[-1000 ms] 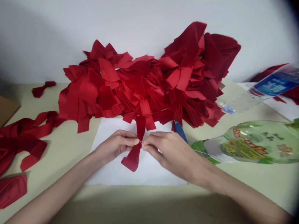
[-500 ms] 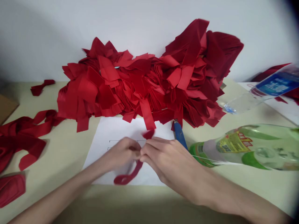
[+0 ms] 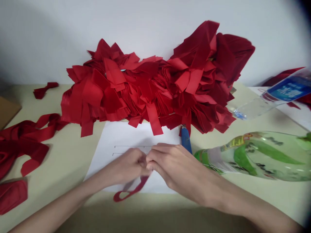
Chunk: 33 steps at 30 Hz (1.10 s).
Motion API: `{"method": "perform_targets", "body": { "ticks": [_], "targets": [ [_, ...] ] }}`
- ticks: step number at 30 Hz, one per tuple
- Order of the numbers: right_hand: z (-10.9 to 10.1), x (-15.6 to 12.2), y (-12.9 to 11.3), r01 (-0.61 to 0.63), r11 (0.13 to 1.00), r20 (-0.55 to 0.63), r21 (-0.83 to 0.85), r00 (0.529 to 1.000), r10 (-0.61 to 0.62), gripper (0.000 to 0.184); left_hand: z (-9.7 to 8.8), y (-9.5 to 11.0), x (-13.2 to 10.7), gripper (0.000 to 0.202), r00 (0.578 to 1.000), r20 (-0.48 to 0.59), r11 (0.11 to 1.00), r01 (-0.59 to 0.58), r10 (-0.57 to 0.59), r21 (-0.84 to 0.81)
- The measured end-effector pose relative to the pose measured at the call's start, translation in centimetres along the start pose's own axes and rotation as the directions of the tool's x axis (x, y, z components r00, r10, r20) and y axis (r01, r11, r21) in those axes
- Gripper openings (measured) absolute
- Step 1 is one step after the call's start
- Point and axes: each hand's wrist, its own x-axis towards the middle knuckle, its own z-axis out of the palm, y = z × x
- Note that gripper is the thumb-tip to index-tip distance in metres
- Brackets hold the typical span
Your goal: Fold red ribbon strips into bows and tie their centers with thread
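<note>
My right hand [image 3: 170, 165] is closed in a pinch on a red ribbon [image 3: 138, 189]. The ribbon's looped tail hangs below the fingers, toward the table's near edge. Against those fingertips, my left hand [image 3: 131, 165] is closed too, slightly blurred, and what it grips is hidden. Both hands are over a white sheet of paper [image 3: 99, 168] with thin printed lines. Right of my right wrist lies a green-and-clear plastic bottle [image 3: 264, 155] on its side, with white thread [image 3: 215, 158] wound round its narrower part.
A large heap of red ribbon pieces [image 3: 145, 87] stands against the wall. A blue-handled tool [image 3: 186, 139] lies at its front edge. More red ribbon [image 3: 31, 136] lies left, near a cardboard box [image 3: 8, 111]. A clear blue-labelled bottle [image 3: 286, 89] lies back right.
The green bottle has rolled, so its yellow label has turned away. My left hand has shifted slightly. The ribbon's upper end no longer shows above my fingers, and its lower loop hangs nearer to me.
</note>
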Motion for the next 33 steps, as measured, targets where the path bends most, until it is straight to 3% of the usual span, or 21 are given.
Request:
{"method": "perform_targets", "body": {
  "ticks": [2, 4, 7, 10, 13, 17, 21, 30, 33],
  "targets": [
    [0.4, 0.1, -0.1, -0.060, 0.994, -0.075, -0.095, 0.996, 0.053, 0.020, -0.6, 0.0, 0.4, 0.015, 0.989, -0.141, 0.990, -0.052, 0.033, -0.135],
    [0.2, 0.4, 0.4, -0.108, 0.992, -0.119, -0.061, 0.988, 0.100, 0.022, -1.4, 0.0, 0.6, 0.010, 0.988, -0.147, 0.922, -0.097, 0.045, -0.374],
    [-0.8, 0.9, 1.6, -0.114, 0.987, -0.112, 0.111, 0.986, 0.126, 0.023, -2.2, -0.1, 0.5, 0.007, 0.989, -0.004, 0.788, -0.121, 0.150, -0.604],
    [-1.5, 1.1, 2.3, -0.075, 0.969, -0.101, 0.237, 0.990, 0.101, 0.021, -2.2, -0.6, 0.6, 0.010, 0.943, 0.142, 0.711, -0.122, 0.300, -0.693],
    [-1.6, 1.0, 2.3, -0.030, 0.923, -0.115, 0.383, 0.990, 0.080, 0.020, -2.0, -1.0, 0.8, 0.012, 0.919, 0.144, 0.656, -0.146, 0.367, -0.741],
    [-1.3, 1.1, 2.4, -0.015, 0.828, -0.117, 0.561, 0.988, 0.097, 0.022, -2.1, -1.1, 0.9, 0.010, 0.923, 0.079, 0.630, -0.192, 0.376, -0.752],
    [-1.4, 1.3, 2.9, -0.021, 0.696, -0.091, 0.718, 0.988, 0.123, 0.020, -2.3, -1.0, 0.6, 0.010, 0.923, 0.082, 0.627, -0.188, 0.376, -0.756],
    [0.0, 1.7, 3.1, -0.050, 0.369, 0.019, 0.928, 0.996, 0.089, 0.022, -2.1, -1.3, 0.6, 0.008, 0.920, 0.146, 0.631, -0.129, 0.365, -0.765],
    [0.4, 1.8, 3.1, -0.038, 0.350, 0.016, 0.936, 0.998, 0.066, 0.022, -2.1, -1.6, 0.7, 0.008, 0.922, 0.189, 0.620, -0.067, 0.339, -0.782]
  ]
}}
